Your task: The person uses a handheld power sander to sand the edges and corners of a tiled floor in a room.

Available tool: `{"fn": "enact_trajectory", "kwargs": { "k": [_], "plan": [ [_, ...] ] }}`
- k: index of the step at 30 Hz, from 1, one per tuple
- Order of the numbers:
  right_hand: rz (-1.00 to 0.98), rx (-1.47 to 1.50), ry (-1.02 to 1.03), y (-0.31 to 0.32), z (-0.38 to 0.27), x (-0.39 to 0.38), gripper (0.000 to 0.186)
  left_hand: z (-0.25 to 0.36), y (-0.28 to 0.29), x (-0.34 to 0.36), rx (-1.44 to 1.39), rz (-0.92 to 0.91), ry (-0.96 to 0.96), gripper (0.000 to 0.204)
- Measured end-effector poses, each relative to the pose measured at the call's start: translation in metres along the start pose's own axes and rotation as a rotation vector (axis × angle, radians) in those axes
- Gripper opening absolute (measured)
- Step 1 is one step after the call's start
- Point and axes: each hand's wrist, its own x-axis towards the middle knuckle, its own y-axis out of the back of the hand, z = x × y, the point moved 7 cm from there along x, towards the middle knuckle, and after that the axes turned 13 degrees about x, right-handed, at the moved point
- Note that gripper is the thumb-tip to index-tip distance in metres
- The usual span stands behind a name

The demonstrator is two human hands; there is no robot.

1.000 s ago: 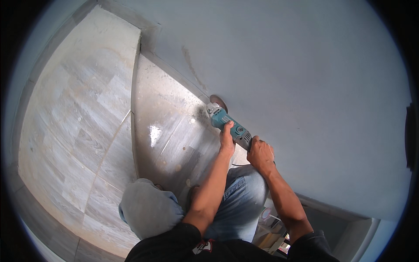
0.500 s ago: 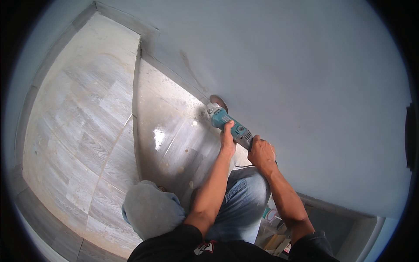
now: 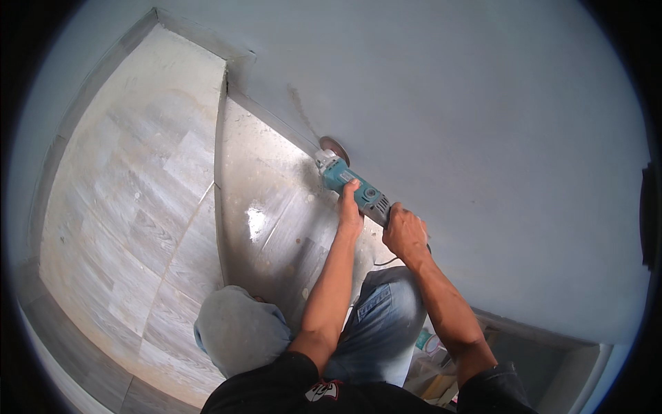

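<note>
An angle grinder [image 3: 345, 176] with a teal body and grey rear is held in both my hands near the base of the wall. My left hand [image 3: 350, 207] is wrapped round the middle of its body from below, thumb on top. Farther back, my right hand [image 3: 405, 233] grips the rear handle. The round brown disc [image 3: 334, 150] at the grinder's head stands against the grey wall [image 3: 469, 131], along the top of the skirting [image 3: 279, 124]. Whether the disc spins I cannot tell. A dark cord [image 3: 387, 263] trails below my right hand.
Dusty wood-look floor tiles [image 3: 283, 224] lie beneath the grinder. A raised step edge [image 3: 220, 186] parts them from the tiled area [image 3: 131, 207] on the left. My bent knees [image 3: 241, 331] are close below. A doorway recess [image 3: 531, 359] and several items, including a tub [image 3: 427, 341], are at lower right.
Both hands and the grinder have shifted slightly up and to the left along the wall, the disc moving along the skirting line. My grip looks the same.
</note>
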Motion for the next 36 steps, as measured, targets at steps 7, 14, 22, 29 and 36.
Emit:
{"fn": "enact_trajectory", "kwargs": {
  "k": [7,14,22,29,36],
  "plan": [
    [-0.041,-0.034,-0.016,-0.004,0.015,-0.019,0.021,-0.030,0.010,-0.012,0.085,0.027,-0.007,0.049],
    [-0.025,0.000,0.000,-0.005,-0.006,0.000,0.020,0.000,0.009,0.004,0.074,0.009,-0.012,0.050],
    [-0.041,-0.053,-0.010,-0.009,0.015,-0.019,0.021,-0.034,0.016,-0.008,0.056,0.037,0.025,0.048],
    [0.006,0.032,0.022,-0.005,-0.009,-0.009,0.021,0.016,0.006,-0.012,0.057,0.036,-0.073,0.050],
    [0.055,0.036,0.059,0.006,-0.018,-0.001,0.021,0.025,-0.002,0.000,0.071,0.032,-0.026,0.052]
  ]
}}
